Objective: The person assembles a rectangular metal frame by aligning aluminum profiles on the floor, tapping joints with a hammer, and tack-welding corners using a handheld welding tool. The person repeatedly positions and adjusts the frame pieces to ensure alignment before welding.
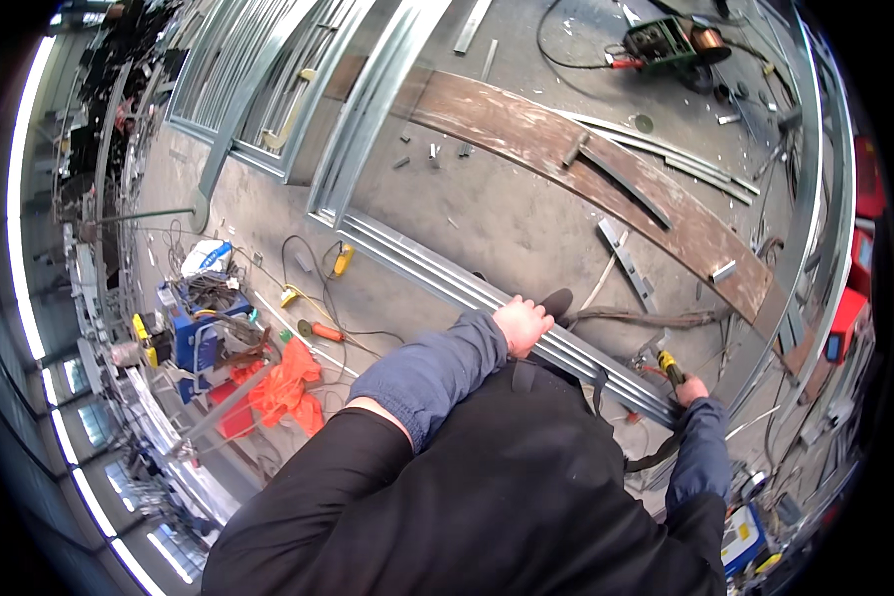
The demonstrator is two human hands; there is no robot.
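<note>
Metal rails (pixel 429 268): left hand (pixel 521 327) clasps their edges (bare floor (pixel 492 223) beyond), right hand (pixel 692 390) clasps yellow tool (pixel 671 369).

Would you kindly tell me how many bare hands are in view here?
2: the left hand is on the long grey metal rails, and the right hand holds a yellowish tool. No others show.

Bar (pixel 624 187) on plank (pixel 497 114), right half; offcut (pixel 723 271) near its right end; metal strip (pixel 627 265) off near edge; wire-spool machine (pixel 663 45) beyond far edge.
</note>
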